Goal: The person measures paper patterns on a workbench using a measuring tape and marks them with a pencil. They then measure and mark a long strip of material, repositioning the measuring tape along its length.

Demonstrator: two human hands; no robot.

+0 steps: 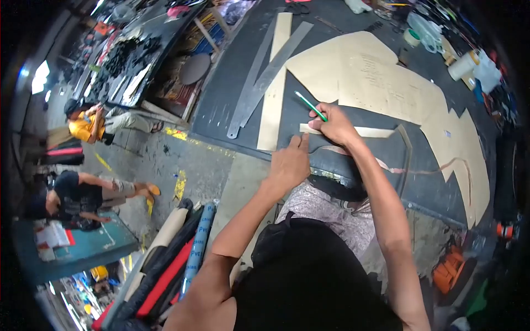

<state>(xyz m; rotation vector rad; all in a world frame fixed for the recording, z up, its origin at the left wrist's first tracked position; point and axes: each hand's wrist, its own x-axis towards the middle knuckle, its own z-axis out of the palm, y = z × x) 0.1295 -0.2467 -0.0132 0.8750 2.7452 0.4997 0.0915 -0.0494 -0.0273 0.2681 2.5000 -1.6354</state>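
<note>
My right hand [334,126] is closed around a green pencil [311,106], whose whitish end points up and to the left. Under that hand lies a narrow cardboard strip [367,132]. My left hand [291,161] rests at the near edge of the dark table [221,113], two fingers stretched out just left of the narrow strip. Beside those fingers stands the lower end of a longer cardboard strip [271,113], with metal rulers [276,71] lying across and next to it. A large cardboard pattern [381,74] with handwriting covers the table's right part.
A thin curved strip [407,149] and a brown cord lie right of my arm. Bottles and bags [462,65] crowd the far right. On the left, one person [88,124] sits and another [77,196] is near a teal table [105,243]. Rolls of material [176,248] stand beside me.
</note>
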